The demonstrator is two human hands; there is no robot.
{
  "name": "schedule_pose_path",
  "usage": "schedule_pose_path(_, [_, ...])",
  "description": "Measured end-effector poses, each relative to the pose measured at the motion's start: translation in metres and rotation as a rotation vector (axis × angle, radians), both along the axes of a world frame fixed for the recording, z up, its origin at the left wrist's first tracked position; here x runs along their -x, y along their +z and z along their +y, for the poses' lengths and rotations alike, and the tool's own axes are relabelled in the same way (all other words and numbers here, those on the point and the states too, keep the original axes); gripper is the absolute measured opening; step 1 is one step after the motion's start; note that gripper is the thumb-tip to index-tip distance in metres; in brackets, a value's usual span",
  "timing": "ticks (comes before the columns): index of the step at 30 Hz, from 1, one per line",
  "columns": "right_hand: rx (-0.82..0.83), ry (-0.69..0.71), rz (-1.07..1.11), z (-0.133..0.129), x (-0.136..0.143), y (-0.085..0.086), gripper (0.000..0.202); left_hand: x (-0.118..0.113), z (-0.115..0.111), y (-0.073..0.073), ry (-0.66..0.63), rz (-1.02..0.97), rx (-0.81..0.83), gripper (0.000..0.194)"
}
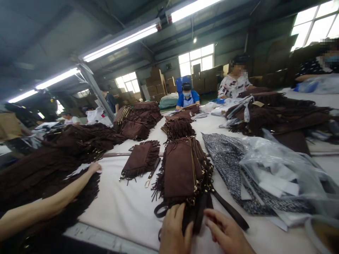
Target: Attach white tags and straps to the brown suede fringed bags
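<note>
My left hand (pixel 173 227) lies at the near end of a stack of brown fringed bags (pixel 178 167), its fingers stretched out and its thumb apart over dark wrist straps (pixel 200 213). To the right of those straps, my right hand (pixel 226 231) is open with slightly bent fingers and nothing visible in it. Gold zips and clasps line the stack's right side. One long strap (pixel 230 210) trails past my right hand. Left of the stack lies a single fringed bag (pixel 140 158), beside a short strap with a gold clip (pixel 152 173).
A co-worker's arm (pixel 71 192) reaches in from the left over a large brown heap (pixel 39 165). At right, clear plastic bags (pixel 280 169) lie on grey tweed fabric (pixel 225 151). More brown pouches (pixel 178 127) stand farther back. Several people sit around the white table (pixel 127 211).
</note>
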State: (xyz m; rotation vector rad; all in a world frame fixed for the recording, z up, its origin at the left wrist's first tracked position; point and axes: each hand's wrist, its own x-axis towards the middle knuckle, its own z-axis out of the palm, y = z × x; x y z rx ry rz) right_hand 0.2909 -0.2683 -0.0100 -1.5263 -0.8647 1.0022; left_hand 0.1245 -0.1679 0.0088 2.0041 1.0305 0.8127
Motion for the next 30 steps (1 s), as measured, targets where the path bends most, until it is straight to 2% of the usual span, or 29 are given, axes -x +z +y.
schedule_pose_path(2, [0.018, -0.033, 0.079, 0.014, 0.013, 0.006, 0.054, 0.002, 0.002, -0.001, -0.074, 0.075, 0.024, 0.041])
schedule_pose_path(5, [-0.04, -0.079, 0.119, 0.031, 0.026, 0.014, 0.063, 0.0, 0.003, 0.003, -0.177, 0.032, 0.099, 0.026])
schedule_pose_path(8, [-0.071, -0.097, 0.143, 0.045, 0.028, 0.024, 0.047, 0.0, -0.005, 0.0, -0.252, -0.067, 0.142, 0.013])
schedule_pose_path(12, [-0.114, -0.111, 0.129, 0.054, 0.026, 0.034, 0.026, 0.005, -0.019, -0.002, -0.285, -0.086, 0.064, 0.012])
schedule_pose_path(14, [-0.12, -0.101, 0.147, 0.056, 0.026, 0.038, 0.025, 0.01, -0.021, 0.004, -0.253, -0.059, -0.004, 0.018])
schedule_pose_path(19, [-0.101, -0.064, 0.272, 0.055, 0.028, 0.042, 0.034, 0.018, -0.016, 0.026, -0.034, -0.049, -0.212, 0.026])
schedule_pose_path(21, [-0.05, -0.014, 0.383, 0.051, 0.026, 0.042, 0.04, 0.017, -0.016, 0.028, -0.04, 0.021, -0.283, 0.02])
schedule_pose_path(23, [0.0, 0.045, 0.562, 0.047, 0.025, 0.042, 0.04, 0.014, -0.018, 0.026, -0.103, 0.083, -0.304, 0.012])
schedule_pose_path(27, [0.089, 0.088, 0.902, 0.041, 0.023, 0.042, 0.034, 0.001, -0.025, 0.018, -0.165, 0.036, -0.145, 0.012])
schedule_pose_path(30, [0.118, 0.088, 0.966, 0.037, 0.022, 0.045, 0.029, -0.003, -0.022, 0.019, -0.2, 0.029, 0.044, 0.017])
